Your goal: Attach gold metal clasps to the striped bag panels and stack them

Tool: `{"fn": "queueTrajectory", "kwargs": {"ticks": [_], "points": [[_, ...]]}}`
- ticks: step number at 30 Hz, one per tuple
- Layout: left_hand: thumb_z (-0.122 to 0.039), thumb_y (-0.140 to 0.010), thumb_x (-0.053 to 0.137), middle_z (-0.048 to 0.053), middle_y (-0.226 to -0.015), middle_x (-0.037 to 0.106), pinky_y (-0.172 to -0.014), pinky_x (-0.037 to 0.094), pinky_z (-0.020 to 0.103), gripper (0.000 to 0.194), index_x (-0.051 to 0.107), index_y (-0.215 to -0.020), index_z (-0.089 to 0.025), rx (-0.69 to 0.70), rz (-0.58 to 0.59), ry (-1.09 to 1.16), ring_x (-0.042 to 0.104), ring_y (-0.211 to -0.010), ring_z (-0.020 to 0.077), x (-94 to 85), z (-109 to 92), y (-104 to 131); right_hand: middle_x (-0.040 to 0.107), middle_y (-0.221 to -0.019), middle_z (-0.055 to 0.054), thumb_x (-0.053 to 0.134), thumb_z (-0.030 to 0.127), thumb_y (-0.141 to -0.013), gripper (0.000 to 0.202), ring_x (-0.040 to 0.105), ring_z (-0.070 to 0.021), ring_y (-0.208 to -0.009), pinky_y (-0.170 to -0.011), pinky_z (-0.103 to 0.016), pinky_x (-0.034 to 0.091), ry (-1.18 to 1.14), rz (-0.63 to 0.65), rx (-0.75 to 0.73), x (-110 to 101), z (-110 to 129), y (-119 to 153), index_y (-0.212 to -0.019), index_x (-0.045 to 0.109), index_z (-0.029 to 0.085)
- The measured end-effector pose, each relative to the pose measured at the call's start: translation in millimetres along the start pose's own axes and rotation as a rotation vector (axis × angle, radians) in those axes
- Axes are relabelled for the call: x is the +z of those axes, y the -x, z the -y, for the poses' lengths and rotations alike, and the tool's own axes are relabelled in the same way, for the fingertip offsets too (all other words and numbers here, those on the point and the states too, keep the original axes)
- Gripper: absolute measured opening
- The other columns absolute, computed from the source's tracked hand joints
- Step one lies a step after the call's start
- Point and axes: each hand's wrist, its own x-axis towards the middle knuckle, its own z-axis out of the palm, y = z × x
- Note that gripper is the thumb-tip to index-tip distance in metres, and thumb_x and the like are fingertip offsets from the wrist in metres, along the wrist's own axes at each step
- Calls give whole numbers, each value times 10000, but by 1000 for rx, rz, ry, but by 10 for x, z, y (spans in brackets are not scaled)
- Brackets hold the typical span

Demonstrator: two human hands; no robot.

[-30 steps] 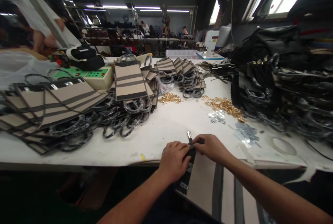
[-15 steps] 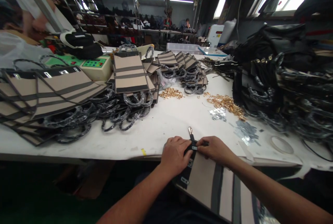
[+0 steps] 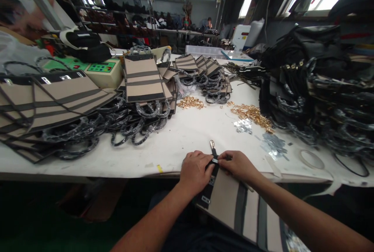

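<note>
A beige panel with dark stripes point(image 3: 224, 201) hangs over the table's front edge, a black band with metal plates along its left side. My left hand point(image 3: 195, 170) presses on the band's upper end, fingers bent together on it. My right hand point(image 3: 235, 163) pinches at a small metal plate point(image 3: 215, 160) on the band, fingertips closed against its right end. Just beyond my fingers a black strap with a shiny metal tip point(image 3: 212, 144) points away over the white table.
Striped panels with wrapped handles point(image 3: 58, 96) are stacked left. Gold fittings point(image 3: 253, 115) and silver plates point(image 3: 274, 146) lie right of centre, near a tape roll point(image 3: 311, 159). Black bags point(image 3: 292, 88) pile up right. A person's arm point(image 3: 43, 6) shows at upper left.
The view has shifted slightly. My hands stay at the band's upper end, with the right fingertips still at the small plate; at upper left the person's arms have moved.
</note>
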Motion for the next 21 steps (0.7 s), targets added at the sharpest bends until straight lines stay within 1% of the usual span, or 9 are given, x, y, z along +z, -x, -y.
{"fn": "queueTrajectory", "kwargs": {"ticks": [6, 8, 11, 13, 17, 21], "points": [[-305, -1012, 645, 17, -1164, 780, -948, 450, 443, 258, 718, -1258, -284, -3, -4, -12, 613, -1098, 255, 4, -11, -5, 685, -623, 24, 644, 320, -866, 132, 650, -171, -544, -588, -276, 473, 70, -13, -37, -9, 4, 50, -831, 723, 221], [-309, -1012, 647, 12, -1167, 778, -943, 450, 441, 261, 715, -1263, -288, 2, -3, -20, 610, -1098, 253, 4, -12, -9, 715, -668, 13, 642, 335, -880, 143, 682, -192, -614, -643, -292, 484, 162, -66, -71, 6, -22, 61, -859, 742, 235], [-307, -1010, 652, -1, -1171, 775, -936, 447, 441, 262, 711, -1265, -298, 12, 2, -29, 608, -1093, 250, 4, -10, -13, 783, -825, -4, 627, 347, -908, 176, 722, -227, -785, -748, -318, 489, 320, -181, -165, 61, -83, 82, -959, 779, 274], [-304, -1008, 657, 1, -1168, 776, -924, 443, 442, 255, 716, -1256, -299, 19, 4, -39, 610, -1091, 255, 9, -12, -17, 802, -914, -9, 601, 331, -927, 205, 731, -235, -848, -786, -329, 491, 375, -219, -214, 108, -128, 99, -1008, 785, 291], [-301, -1018, 642, 18, -1116, 785, -893, 440, 444, 226, 738, -1223, -283, 18, -10, -69, 616, -1071, 255, 31, -26, -30, 788, -998, -15, 596, 298, -940, 197, 732, -235, -915, -830, -330, 499, 425, -246, -340, 174, -204, 130, -1033, 769, 286], [-297, -1025, 631, 23, -1101, 788, -884, 446, 452, 216, 759, -1199, -281, 11, -31, -80, 623, -1058, 245, 52, -41, -52, 753, -1018, -23, 632, 313, -953, 153, 729, -232, -924, -790, -317, 495, 493, -246, -395, 180, -241, 141, -1042, 752, 278]]}}
